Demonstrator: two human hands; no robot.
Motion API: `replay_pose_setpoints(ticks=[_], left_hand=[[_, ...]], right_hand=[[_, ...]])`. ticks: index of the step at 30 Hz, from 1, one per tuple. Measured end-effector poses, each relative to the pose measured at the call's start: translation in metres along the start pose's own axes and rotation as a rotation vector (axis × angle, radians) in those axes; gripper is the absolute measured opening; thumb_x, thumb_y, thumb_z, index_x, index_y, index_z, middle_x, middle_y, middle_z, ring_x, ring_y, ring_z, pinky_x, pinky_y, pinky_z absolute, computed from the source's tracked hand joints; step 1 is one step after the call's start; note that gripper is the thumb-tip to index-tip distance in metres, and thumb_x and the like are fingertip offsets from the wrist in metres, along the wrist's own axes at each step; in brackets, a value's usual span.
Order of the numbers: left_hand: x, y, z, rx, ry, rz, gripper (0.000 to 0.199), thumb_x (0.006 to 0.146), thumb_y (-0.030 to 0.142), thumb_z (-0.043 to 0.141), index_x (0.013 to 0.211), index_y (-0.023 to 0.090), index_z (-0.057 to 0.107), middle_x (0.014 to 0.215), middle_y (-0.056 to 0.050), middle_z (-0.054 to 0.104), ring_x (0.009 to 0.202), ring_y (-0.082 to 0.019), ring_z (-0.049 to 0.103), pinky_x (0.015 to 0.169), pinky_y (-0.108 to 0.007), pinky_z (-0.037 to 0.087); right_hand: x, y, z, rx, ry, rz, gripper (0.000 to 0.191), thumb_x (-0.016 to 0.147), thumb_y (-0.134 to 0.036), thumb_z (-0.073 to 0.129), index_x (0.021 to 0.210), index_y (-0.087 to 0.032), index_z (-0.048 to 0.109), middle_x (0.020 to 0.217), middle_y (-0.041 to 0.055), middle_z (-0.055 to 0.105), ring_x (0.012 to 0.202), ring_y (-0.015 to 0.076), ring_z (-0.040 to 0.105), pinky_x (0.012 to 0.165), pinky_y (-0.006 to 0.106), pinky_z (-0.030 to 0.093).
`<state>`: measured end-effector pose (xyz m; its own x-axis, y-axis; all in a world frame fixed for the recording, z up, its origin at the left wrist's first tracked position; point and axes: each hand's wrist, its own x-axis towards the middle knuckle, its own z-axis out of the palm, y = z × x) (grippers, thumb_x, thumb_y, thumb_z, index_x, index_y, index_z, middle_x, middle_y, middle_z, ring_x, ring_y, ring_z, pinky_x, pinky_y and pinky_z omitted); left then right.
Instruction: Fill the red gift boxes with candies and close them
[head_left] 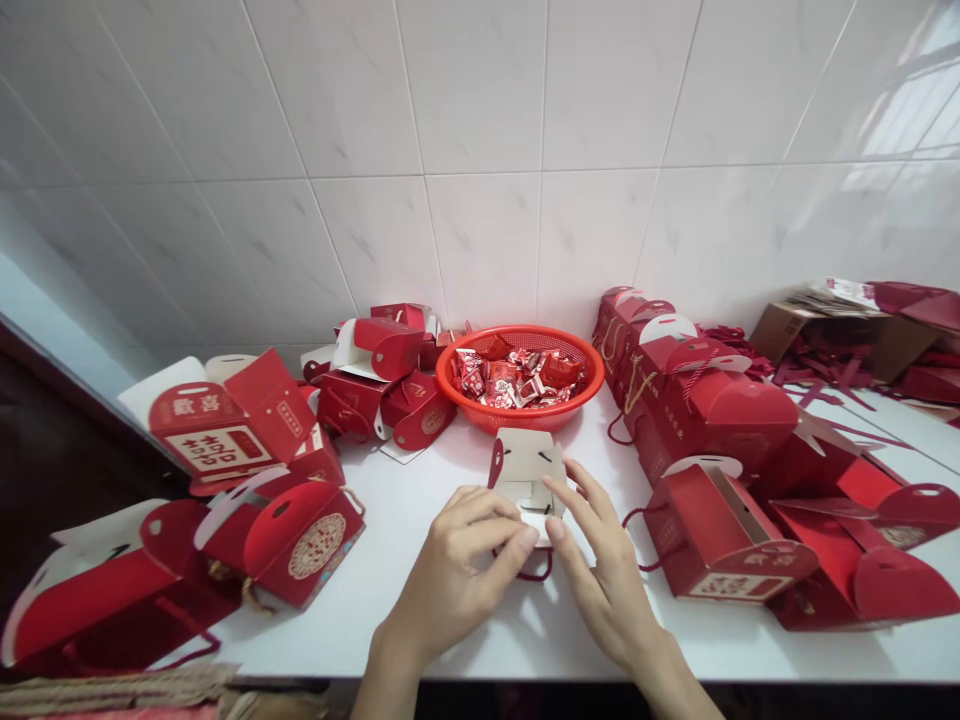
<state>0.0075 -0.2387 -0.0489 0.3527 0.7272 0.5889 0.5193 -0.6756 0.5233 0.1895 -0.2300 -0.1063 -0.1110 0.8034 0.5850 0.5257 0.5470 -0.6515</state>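
Observation:
A small carton (529, 458) stands open at the middle of the white table, its pale inside facing up and a dark red cord loop below it. At its near left edge is my left hand (469, 560), thumb and fingertips brought together; what they pinch, if anything, is hidden. My right hand (604, 560) touches the carton's right side with its fingers spread apart. Just behind the carton, a red plastic basket (517, 415) holds many wrapped red sweets (517, 378).
Red gift boxes (225, 420) crowd the left side, and more boxes (720, 540) line the right. A brown cardboard box (784, 335) with red ribbons stands at the back right. Behind the white table (397, 590) rises a tiled wall (480, 230).

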Motion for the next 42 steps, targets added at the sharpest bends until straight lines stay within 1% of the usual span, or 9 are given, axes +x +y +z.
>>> replay_pose_setpoints(ticks=[6, 11, 15, 20, 24, 30, 33, 38, 42], left_hand=[[0.009, -0.011, -0.006, 0.131, -0.006, -0.109, 0.018, 0.097, 0.025, 0.058, 0.095, 0.024, 0.076, 0.105, -0.006, 0.073, 0.103, -0.022, 0.066, 0.091, -0.038, 0.052], [0.014, -0.023, -0.011, 0.226, -0.039, -0.182, 0.028, 0.094, 0.027, 0.056, 0.117, 0.028, 0.073, 0.142, -0.008, 0.061, 0.137, -0.029, 0.05, 0.111, -0.051, 0.043], [0.015, -0.023, -0.014, 0.248, -0.071, -0.293, 0.032, 0.096, 0.03, 0.052, 0.123, 0.027, 0.07, 0.144, -0.008, 0.06, 0.13, -0.029, 0.058, 0.108, -0.052, 0.046], [0.014, -0.021, -0.016, 0.185, -0.051, -0.395, 0.04, 0.094, 0.037, 0.056, 0.131, 0.026, 0.065, 0.155, -0.011, 0.048, 0.085, -0.018, 0.07, 0.09, -0.041, 0.057], [0.017, -0.024, -0.016, 0.203, -0.07, -0.488, 0.046, 0.091, 0.038, 0.057, 0.133, 0.02, 0.065, 0.14, -0.013, 0.062, 0.071, -0.017, 0.067, 0.08, -0.038, 0.058], [0.027, -0.019, -0.012, 0.221, -0.14, -0.557, 0.042, 0.091, 0.039, 0.054, 0.125, 0.02, 0.07, 0.117, -0.01, 0.076, 0.101, -0.029, 0.07, 0.086, -0.037, 0.054], [0.031, -0.016, -0.011, 0.203, -0.198, -0.589, 0.034, 0.092, 0.037, 0.051, 0.113, 0.023, 0.074, 0.107, -0.007, 0.078, 0.097, -0.028, 0.071, 0.081, -0.034, 0.051], [0.035, -0.022, -0.011, 0.148, -0.284, -0.589, 0.03, 0.092, 0.036, 0.051, 0.092, 0.023, 0.077, 0.088, -0.004, 0.079, 0.079, -0.024, 0.07, 0.067, -0.029, 0.046], [0.037, -0.032, -0.014, 0.133, -0.268, -0.551, 0.033, 0.092, 0.041, 0.051, 0.1, 0.025, 0.079, 0.1, -0.005, 0.079, 0.095, -0.027, 0.07, 0.078, -0.031, 0.051]], right_hand=[[-0.001, 0.004, 0.004, 0.013, 0.043, 0.038, 0.056, 0.096, -0.039, 0.064, 0.147, -0.022, 0.051, 0.154, 0.0157, 0.05, 0.144, 0.0325, 0.046, 0.112, 0.052, 0.047], [-0.005, 0.008, 0.002, 0.062, 0.055, 0.024, 0.07, 0.095, -0.03, 0.065, 0.158, -0.027, 0.036, 0.16, 0.0119, 0.042, 0.147, 0.0321, 0.042, 0.113, 0.054, 0.047], [-0.01, 0.009, -0.004, 0.153, 0.079, 0.052, 0.071, 0.093, -0.029, 0.069, 0.157, -0.032, 0.038, 0.159, 0.0089, 0.044, 0.144, 0.0312, 0.046, 0.105, 0.048, 0.056], [-0.012, 0.007, -0.013, 0.25, 0.034, 0.085, 0.073, 0.088, -0.031, 0.075, 0.154, -0.036, 0.042, 0.157, 0.0069, 0.048, 0.144, 0.0307, 0.048, 0.106, 0.049, 0.054], [-0.01, 0.004, -0.017, 0.247, -0.04, 0.114, 0.071, 0.088, -0.033, 0.074, 0.153, -0.032, 0.044, 0.156, 0.0093, 0.048, 0.142, 0.0309, 0.05, 0.108, 0.049, 0.053], [-0.009, 0.008, -0.016, 0.035, -0.061, 0.075, 0.074, 0.093, -0.039, 0.067, 0.159, -0.03, 0.034, 0.165, 0.0104, 0.032, 0.151, 0.0333, 0.034, 0.115, 0.053, 0.044], [-0.008, 0.012, -0.015, -0.03, -0.063, 0.053, 0.073, 0.096, -0.041, 0.063, 0.16, -0.032, 0.03, 0.169, 0.0091, 0.022, 0.153, 0.0339, 0.03, 0.116, 0.055, 0.041], [-0.007, 0.021, -0.01, -0.049, -0.117, 0.032, 0.072, 0.096, -0.045, 0.062, 0.159, -0.029, 0.032, 0.164, 0.011, 0.035, 0.151, 0.0338, 0.035, 0.117, 0.054, 0.041], [-0.008, 0.025, -0.003, 0.001, -0.12, 0.087, 0.066, 0.096, -0.047, 0.06, 0.155, -0.026, 0.039, 0.16, 0.013, 0.041, 0.149, 0.0321, 0.039, 0.117, 0.051, 0.042]])
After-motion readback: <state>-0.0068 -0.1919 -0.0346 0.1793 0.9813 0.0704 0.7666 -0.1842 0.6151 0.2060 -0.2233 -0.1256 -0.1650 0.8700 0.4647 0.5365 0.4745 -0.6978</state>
